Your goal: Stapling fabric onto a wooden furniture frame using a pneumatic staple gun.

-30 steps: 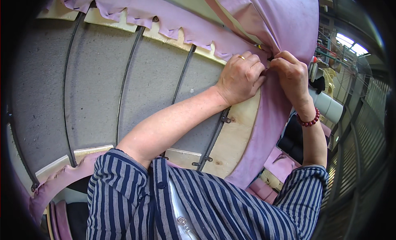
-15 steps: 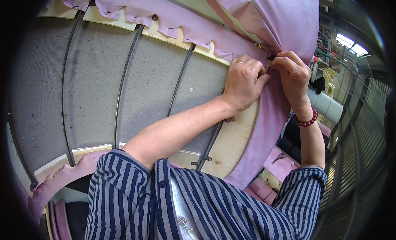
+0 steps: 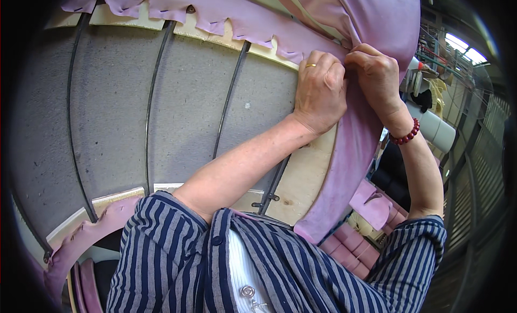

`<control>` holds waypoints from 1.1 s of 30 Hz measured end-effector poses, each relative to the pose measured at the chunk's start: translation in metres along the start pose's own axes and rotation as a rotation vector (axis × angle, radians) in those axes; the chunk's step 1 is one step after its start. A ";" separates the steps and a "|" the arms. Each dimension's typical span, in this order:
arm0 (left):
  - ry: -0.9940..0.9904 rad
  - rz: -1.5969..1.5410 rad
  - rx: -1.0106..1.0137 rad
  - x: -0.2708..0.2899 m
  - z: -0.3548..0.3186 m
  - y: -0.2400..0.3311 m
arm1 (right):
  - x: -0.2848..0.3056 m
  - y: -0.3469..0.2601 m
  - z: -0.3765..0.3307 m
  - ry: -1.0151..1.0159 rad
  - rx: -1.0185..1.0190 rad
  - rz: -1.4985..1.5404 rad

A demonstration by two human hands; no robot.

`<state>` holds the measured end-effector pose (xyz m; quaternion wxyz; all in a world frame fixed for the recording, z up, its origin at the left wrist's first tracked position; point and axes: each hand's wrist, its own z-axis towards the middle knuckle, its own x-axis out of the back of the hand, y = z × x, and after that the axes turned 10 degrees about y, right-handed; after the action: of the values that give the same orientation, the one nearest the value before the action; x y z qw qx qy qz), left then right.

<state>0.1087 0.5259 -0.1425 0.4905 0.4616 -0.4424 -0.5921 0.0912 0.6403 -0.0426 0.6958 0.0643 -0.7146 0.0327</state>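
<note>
**Upper right of the frame: two hands pinch pink fabric at a frame's corner**

At the upper right of the frame, the left hand [image 3: 320,92] and the right hand [image 3: 377,76] meet on the pink fabric [image 3: 355,151], fingertips almost touching one another. The left hand lies knuckles up on the fabric's edge, fingers curled tight into a fold, a gold ring [image 3: 311,65] on one finger. The right hand is closed too, gripping the same bunched fold just to the right, with a red bead bracelet [image 3: 406,135] at its wrist.

From the hands the fabric runs both ways: leftward along the top of the frame as a strip with notched flaps, and downward as a smooth band over the curved side of the wooden frame [image 3: 301,178]. More pink cloth hangs above the hands.

Left of the hands lies a grey padded panel [image 3: 113,119], crossed by four dark curved wires [image 3: 229,103]. A second pink strip [image 3: 86,237] curls at the lower left.

One white roll [image 3: 439,132] lies at the right edge, behind the right wrist.
</note>
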 end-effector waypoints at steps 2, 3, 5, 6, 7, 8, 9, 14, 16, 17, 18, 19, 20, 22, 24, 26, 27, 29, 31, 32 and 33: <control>-0.017 0.015 -0.005 0.000 -0.001 -0.002 | 0.000 -0.002 -0.001 0.007 -0.029 -0.008; -0.033 0.028 -0.009 0.000 -0.001 -0.002 | -0.001 -0.003 -0.001 0.010 -0.030 -0.006; -0.043 0.037 -0.004 0.002 -0.001 0.000 | -0.001 -0.002 -0.001 -0.012 -0.070 -0.017; -0.051 0.049 0.005 0.003 -0.001 0.002 | 0.000 0.000 0.000 -0.007 -0.071 -0.020; -0.051 0.051 -0.002 0.003 0.000 0.001 | -0.001 0.003 0.001 -0.030 -0.085 0.002; -0.031 0.061 0.004 0.002 0.000 0.000 | -0.002 0.004 0.003 -0.052 -0.098 0.025; -0.011 0.071 0.009 0.003 0.000 -0.001 | -0.003 0.003 0.005 -0.043 -0.097 0.026; -0.030 0.106 -0.147 0.003 -0.005 -0.007 | 0.001 0.011 0.016 -0.192 -0.061 0.024; -0.047 0.117 -0.157 0.002 -0.004 -0.006 | 0.002 0.012 0.022 -0.234 -0.069 -0.025; -0.070 0.159 -0.173 0.003 -0.004 -0.005 | 0.003 0.010 0.025 -0.284 -0.075 -0.070; -0.093 0.201 -0.189 0.003 -0.003 -0.004 | 0.005 0.007 0.029 -0.279 -0.077 -0.070; -0.093 0.204 -0.195 0.004 -0.003 -0.004 | 0.007 0.003 0.034 -0.331 -0.074 -0.109; -0.109 0.207 -0.187 0.006 -0.002 -0.004 | 0.008 0.000 0.037 -0.384 -0.071 -0.147; -0.125 0.210 -0.188 0.008 -0.001 -0.005 | 0.008 -0.005 0.038 -0.392 -0.044 -0.183; -0.169 0.209 -0.159 0.009 0.001 -0.006 | 0.010 -0.006 0.038 -0.398 -0.021 -0.222; -0.173 0.218 -0.160 0.008 0.001 -0.006 | 0.009 -0.002 0.037 -0.427 0.084 -0.252; -0.177 0.223 -0.155 0.008 0.001 -0.006 | 0.007 -0.001 0.036 -0.422 0.083 -0.252; -0.179 0.229 -0.158 0.009 0.001 -0.007 | 0.004 0.002 0.035 -0.441 0.115 -0.250; -0.184 0.234 -0.159 0.010 0.001 -0.007 | 0.002 0.006 0.033 -0.434 0.138 -0.240; -0.176 0.227 -0.166 0.010 0.001 -0.007 | 0.002 0.007 0.032 -0.432 0.161 -0.231; -0.169 0.220 -0.172 0.010 0.001 -0.007 | 0.001 0.008 0.032 -0.429 0.159 -0.228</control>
<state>0.1051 0.5168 -0.1503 0.5512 0.3153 -0.4775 -0.6072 0.0588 0.6435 -0.0420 0.5201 0.2046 -0.8292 -0.0044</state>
